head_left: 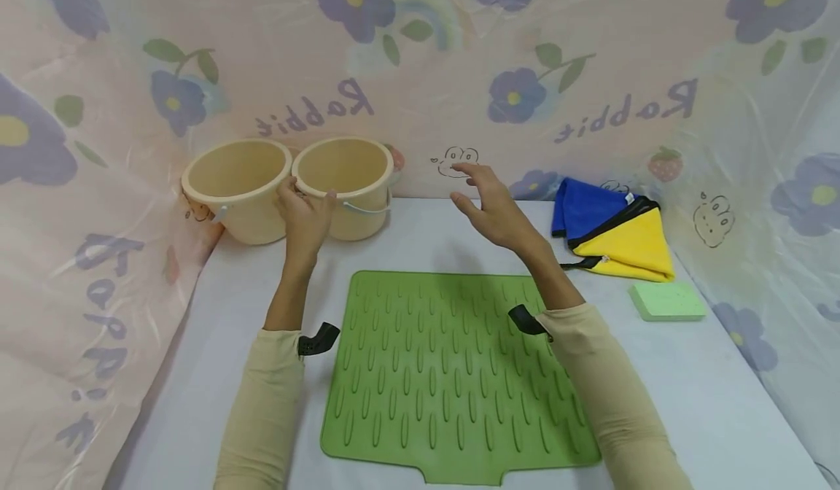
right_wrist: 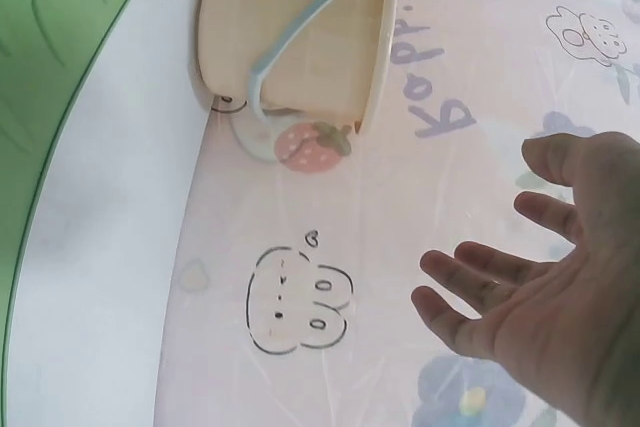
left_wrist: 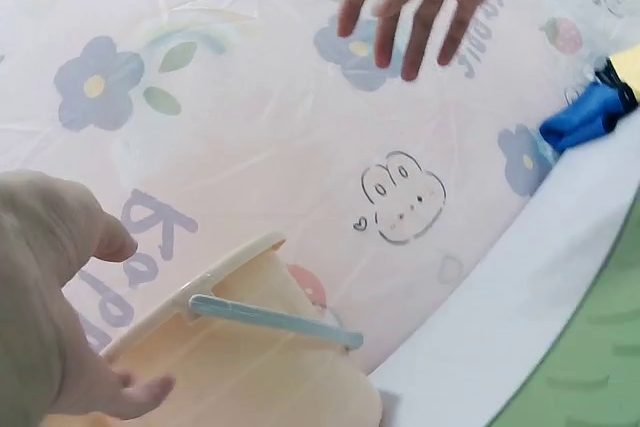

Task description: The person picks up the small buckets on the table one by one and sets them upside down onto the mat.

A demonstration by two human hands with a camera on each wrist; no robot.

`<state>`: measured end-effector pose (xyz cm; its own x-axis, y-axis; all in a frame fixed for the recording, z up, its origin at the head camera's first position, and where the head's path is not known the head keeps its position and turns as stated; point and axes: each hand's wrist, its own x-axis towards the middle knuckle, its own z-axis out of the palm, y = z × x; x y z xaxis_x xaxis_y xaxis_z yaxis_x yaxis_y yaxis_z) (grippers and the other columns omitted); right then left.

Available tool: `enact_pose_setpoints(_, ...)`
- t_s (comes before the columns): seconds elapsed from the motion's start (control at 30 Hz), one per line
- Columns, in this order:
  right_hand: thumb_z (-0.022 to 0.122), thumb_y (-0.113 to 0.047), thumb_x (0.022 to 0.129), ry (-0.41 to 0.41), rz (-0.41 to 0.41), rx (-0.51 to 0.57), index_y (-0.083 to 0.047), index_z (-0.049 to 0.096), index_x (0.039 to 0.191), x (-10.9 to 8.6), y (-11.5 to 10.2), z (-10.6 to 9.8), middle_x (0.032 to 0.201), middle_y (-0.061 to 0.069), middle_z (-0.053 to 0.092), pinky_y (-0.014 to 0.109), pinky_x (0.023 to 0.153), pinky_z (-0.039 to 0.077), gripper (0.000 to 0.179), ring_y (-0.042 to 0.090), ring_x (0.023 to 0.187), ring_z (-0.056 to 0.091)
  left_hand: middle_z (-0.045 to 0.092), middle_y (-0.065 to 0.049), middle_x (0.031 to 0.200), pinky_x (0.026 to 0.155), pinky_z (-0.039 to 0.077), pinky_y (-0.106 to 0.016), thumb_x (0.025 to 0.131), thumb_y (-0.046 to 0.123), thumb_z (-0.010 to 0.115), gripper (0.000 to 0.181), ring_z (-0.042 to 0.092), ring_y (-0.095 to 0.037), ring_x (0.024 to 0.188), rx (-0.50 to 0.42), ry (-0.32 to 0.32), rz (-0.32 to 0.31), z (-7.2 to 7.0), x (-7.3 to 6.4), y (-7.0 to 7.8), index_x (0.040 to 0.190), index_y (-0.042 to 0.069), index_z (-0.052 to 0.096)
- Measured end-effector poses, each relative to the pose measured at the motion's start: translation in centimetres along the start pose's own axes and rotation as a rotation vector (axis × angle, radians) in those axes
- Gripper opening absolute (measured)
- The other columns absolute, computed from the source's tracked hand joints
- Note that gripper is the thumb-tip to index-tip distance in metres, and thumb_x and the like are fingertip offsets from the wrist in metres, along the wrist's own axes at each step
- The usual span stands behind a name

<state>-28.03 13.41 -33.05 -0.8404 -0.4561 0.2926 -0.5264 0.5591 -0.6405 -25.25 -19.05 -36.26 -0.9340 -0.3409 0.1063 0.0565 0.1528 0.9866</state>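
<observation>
Two cream buckets stand side by side at the back left in the head view, a left bucket [head_left: 252,216] and a right bucket [head_left: 361,216] with a pale blue handle [left_wrist: 275,319]. My left hand [head_left: 305,220] is raised in front of where their rims meet, thumb and fingers spread apart, overlapping both buckets in this view. Nothing shows within its grasp in the left wrist view. To the right, my right hand [head_left: 496,213] hovers in the air with its fingers loosely extended and holds nothing. The right wrist view shows this hand [right_wrist: 545,287] well apart from the right bucket.
A green ridged mat [head_left: 453,373] lies on the white table beneath my forearms. At the back right rest a folded blue and yellow cloth [head_left: 623,242] and a light green sponge block [head_left: 668,302]. Patterned sheeting [head_left: 426,74] rises behind and at both sides.
</observation>
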Motion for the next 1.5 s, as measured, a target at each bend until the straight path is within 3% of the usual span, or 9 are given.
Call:
enact_pose_setpoints(0.13,0.053,-0.027,0.110,-0.010,-0.021,0.016,-0.012,0.036,0.161,1.3,-0.3,1.0,0.164,0.016,0.038,0.060,0.118,0.045,0.056,0.041,0.147,0.045,0.034,0.001,0.112,0.112,0.053,-0.034,0.105,0.019,0.061,0.091,0.048,-0.011,0.105,-0.263,-0.021,-0.130,0.0,0.6,0.1,0.160,0.016,-0.011)
enact_pose_setpoints(0.2,0.053,-0.026,0.110,-0.024,-0.031,0.020,-0.011,0.036,0.161,1.8,-0.5,1.5,0.164,0.018,0.038,0.059,0.119,0.044,0.056,0.043,0.146,0.046,0.038,-0.001,0.112,0.114,0.054,-0.039,0.106,0.016,0.058,0.092,0.057,-0.014,0.104,-0.349,-0.028,-0.156,0.1,0.8,0.2,0.160,0.017,-0.016)
enact_pose_setpoints(0.33,0.053,-0.025,0.110,-0.043,-0.043,0.016,-0.008,0.036,0.160,2.7,-0.9,2.5,0.163,0.019,0.039,0.059,0.118,0.046,0.056,0.044,0.145,0.047,0.045,-0.008,0.121,0.109,0.057,-0.043,0.106,0.008,0.054,0.083,0.064,-0.021,0.099,-0.419,-0.045,-0.144,0.6,1.3,0.2,0.160,0.015,-0.008)
enact_pose_setpoints(0.53,0.053,-0.025,0.110,-0.043,-0.039,0.041,-0.007,0.038,0.158,3.7,-1.4,3.5,0.161,0.019,0.041,0.055,0.118,0.047,0.054,0.041,0.144,0.049,0.048,-0.010,0.121,0.101,0.061,-0.043,0.101,0.000,0.054,0.085,0.062,-0.019,0.089,-0.468,-0.017,-0.165,1.1,1.7,0.0,0.162,0.014,-0.004)
enact_pose_setpoints(0.83,0.053,-0.025,0.110,-0.034,-0.010,0.061,-0.008,0.039,0.158,4.0,-1.2,3.8,0.158,0.020,0.043,0.058,0.115,0.049,0.053,0.042,0.142,0.051,0.054,-0.010,0.118,0.096,0.061,-0.051,0.097,-0.006,0.057,0.066,0.067,-0.019,0.090,-0.540,0.047,-0.226,1.9,1.7,-0.5,0.152,-0.002,0.023)
enact_pose_setpoints(0.97,0.054,-0.026,0.110,-0.027,0.016,0.068,-0.009,0.039,0.158,3.8,-0.9,3.6,0.157,0.020,0.044,0.058,0.114,0.050,0.054,0.040,0.142,0.052,0.056,-0.012,0.125,0.095,0.061,-0.054,0.094,-0.010,0.059,0.069,0.069,-0.023,0.100,-0.540,0.052,-0.219,2.3,1.7,-0.4,0.152,-0.002,0.024)
enact_pose_setpoints(1.2,0.054,-0.027,0.110,-0.027,0.023,0.083,-0.011,0.039,0.159,3.6,-0.9,3.4,0.158,0.019,0.043,0.056,0.113,0.052,0.054,0.040,0.142,0.052,0.049,-0.023,0.148,0.092,0.064,-0.044,0.094,-0.013,0.059,0.072,0.068,-0.037,0.125,-0.563,0.055,-0.232,2.7,1.4,0.1,0.147,0.000,0.012)
enact_pose_setpoints(1.37,0.055,-0.026,0.109,-0.017,0.021,0.087,-0.009,0.040,0.158,3.5,-1.0,2.9,0.158,0.020,0.043,0.055,0.112,0.054,0.054,0.040,0.141,0.053,0.053,-0.019,0.126,0.084,0.066,-0.039,0.091,-0.017,0.059,0.057,0.075,-0.026,0.094,-0.547,0.052,-0.215,3.0,1.1,0.8,0.131,-0.001,0.022)
enact_pose_setpoints(1.5,0.056,-0.024,0.109,-0.012,0.022,0.112,-0.007,0.041,0.157,3.4,-0.9,2.6,0.158,0.023,0.043,0.056,0.114,0.052,0.053,0.042,0.141,0.054,0.048,-0.009,0.105,0.073,0.067,-0.031,0.090,-0.019,0.060,0.050,0.069,-0.015,0.074,-0.503,0.009,-0.174,3.2,0.7,1.7,0.124,0.002,0.031)
